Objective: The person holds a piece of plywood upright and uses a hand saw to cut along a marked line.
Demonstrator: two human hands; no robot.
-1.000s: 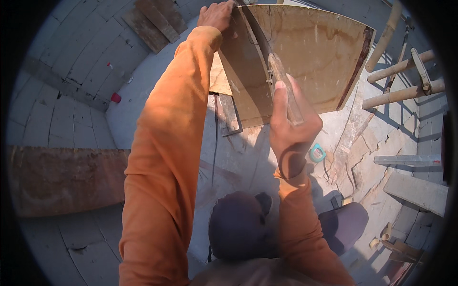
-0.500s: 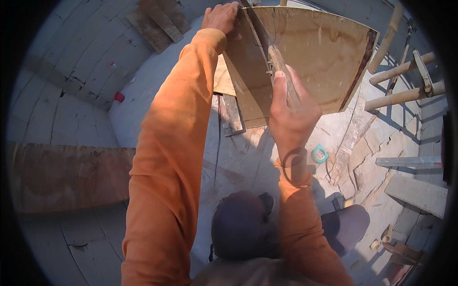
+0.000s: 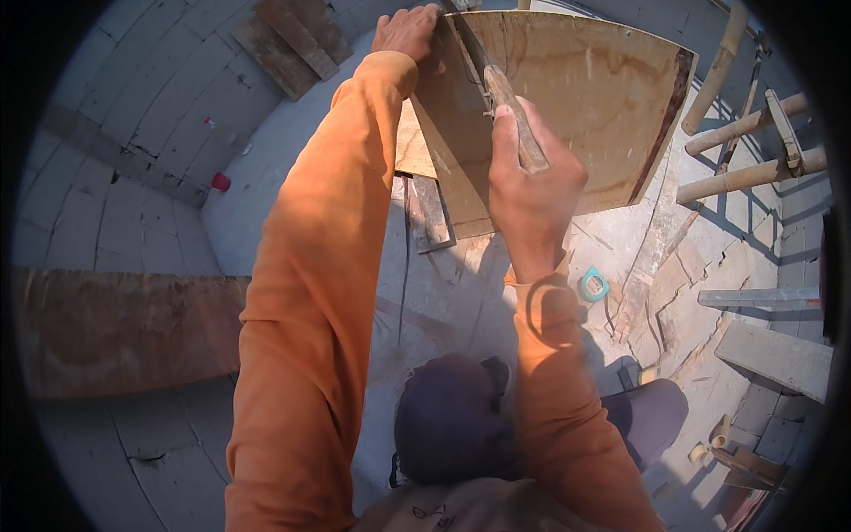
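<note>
My left hand (image 3: 406, 31) reaches far forward and grips the upper left edge of a large plywood sheet (image 3: 594, 106) that stands tilted in front of me. My right hand (image 3: 532, 191) is shut on the wooden handle (image 3: 519, 120) of a hand saw. Its thin dark blade (image 3: 468, 49) runs up along the sheet toward my left hand. A narrower strip of the plywood (image 3: 452, 151) hangs on the left of the blade. Both sleeves are orange.
A teal tape measure (image 3: 593, 285) lies on the cracked concrete below the sheet. Bamboo poles (image 3: 745, 133) and grey blocks (image 3: 771, 355) crowd the right. A long brown board (image 3: 124, 328) lies at the left, loose planks (image 3: 284, 44) at the top, and a red cap (image 3: 220, 182) nearby.
My right hand has pushed the saw handle upward and forward along the plywood. My left hand has kept its hold on the sheet's top edge.
</note>
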